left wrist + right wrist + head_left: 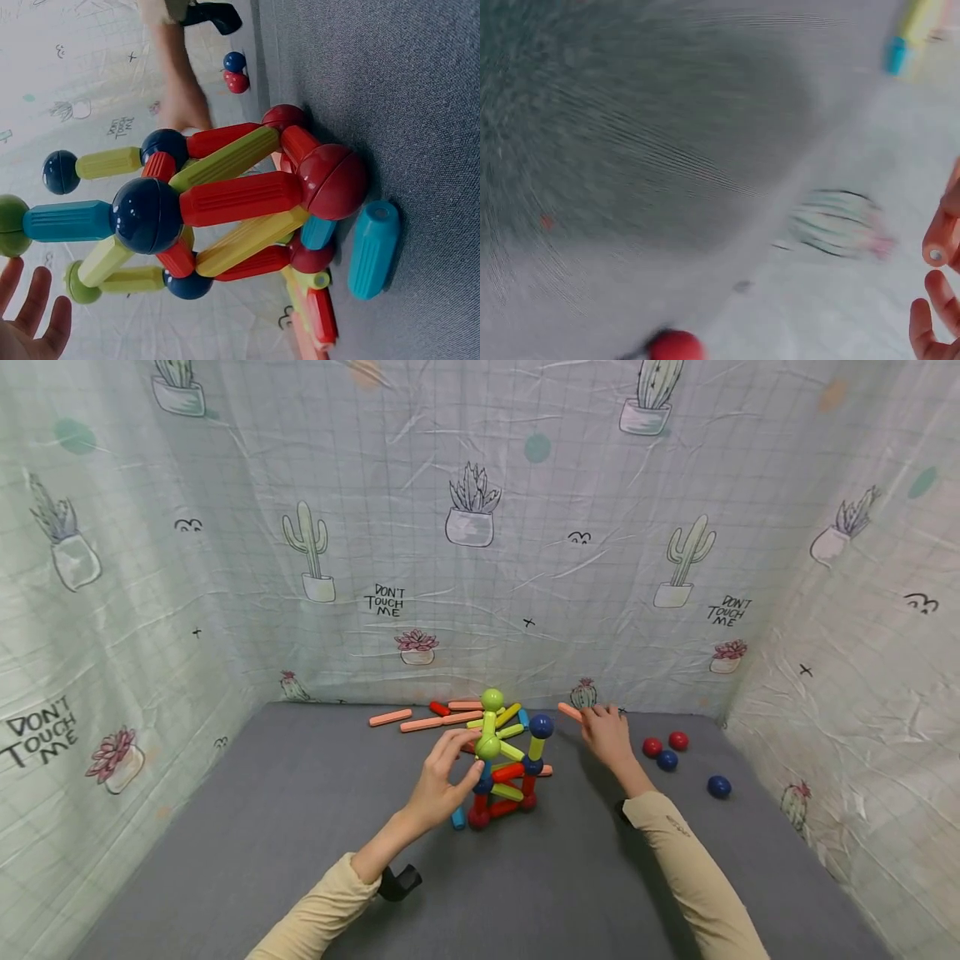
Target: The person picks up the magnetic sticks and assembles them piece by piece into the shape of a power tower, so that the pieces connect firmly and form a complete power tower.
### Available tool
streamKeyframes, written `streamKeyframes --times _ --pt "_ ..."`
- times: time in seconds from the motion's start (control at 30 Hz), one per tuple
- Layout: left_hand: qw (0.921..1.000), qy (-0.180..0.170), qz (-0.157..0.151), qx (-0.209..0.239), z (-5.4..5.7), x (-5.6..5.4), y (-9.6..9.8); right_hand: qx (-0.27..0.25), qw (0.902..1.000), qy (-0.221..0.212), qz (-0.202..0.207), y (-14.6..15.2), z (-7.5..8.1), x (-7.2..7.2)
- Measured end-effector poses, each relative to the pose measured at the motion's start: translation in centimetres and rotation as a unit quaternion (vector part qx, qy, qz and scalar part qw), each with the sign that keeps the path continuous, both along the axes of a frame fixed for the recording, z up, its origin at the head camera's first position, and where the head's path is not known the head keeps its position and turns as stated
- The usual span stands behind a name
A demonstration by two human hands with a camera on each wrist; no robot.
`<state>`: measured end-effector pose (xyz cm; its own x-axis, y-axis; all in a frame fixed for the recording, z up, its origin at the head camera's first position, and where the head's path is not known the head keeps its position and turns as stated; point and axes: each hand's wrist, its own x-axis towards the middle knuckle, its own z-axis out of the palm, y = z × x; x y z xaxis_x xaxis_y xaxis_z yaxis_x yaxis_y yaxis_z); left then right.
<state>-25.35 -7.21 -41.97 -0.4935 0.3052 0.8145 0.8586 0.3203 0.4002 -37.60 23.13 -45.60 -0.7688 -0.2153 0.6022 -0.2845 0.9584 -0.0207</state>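
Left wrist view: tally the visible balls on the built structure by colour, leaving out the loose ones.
Red balls: 3
Blue balls: 4
Green balls: 2
Total: 9

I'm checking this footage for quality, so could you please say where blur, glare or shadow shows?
Right wrist: the cactus print and red ball are blurred, the orange stick is sharper; left wrist: faint sheen on the nearest blue ball, dark shadow beside the loose blue stick; head: fairly even light, soft shadow beside the right sleeve.
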Motion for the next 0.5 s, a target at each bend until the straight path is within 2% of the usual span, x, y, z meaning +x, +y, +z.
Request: streamKeyframes --times 0.07,0.13,0.23,0.3,0.4,0.47,0.5 --pt "1.0 -0.002 -0.002 -0.003 0.1 0.0 0.0 -0.051 0.9974 0.046 0.024 -0.1 1.3 1.2" --pt "1.0 -0.002 -0.003 -0.006 0.2 0.1 -0.1 -0.115 0.9892 0.07 0.059 -0.6 2.8 2.8" --pt "0.9999 0.003 0.001 -0.01 0.2 0.0 -0.1 -0.205 0.9681 0.083 0.118 -1.7 5.2 5.5" --pt "0.9999 0.007 0.007 -0.013 0.2 -0.1 0.0 -0.244 0.9519 0.082 0.166 -2.8 6.7 7.4" --pt "0.9994 0.003 0.026 -0.021 0.1 -0.3 0.1 -0.243 0.9373 0.076 0.238 -4.5 8.2 10.1" --pt "0.999 -0.005 0.035 -0.029 0.2 -0.5 0.4 -0.208 0.9352 0.064 0.28 -5.7 8.3 11.5" --pt "0.9986 -0.011 0.041 -0.034 0.2 -0.5 0.5 -0.185 0.9379 0.058 0.288 -6.3 8.0 12.0"
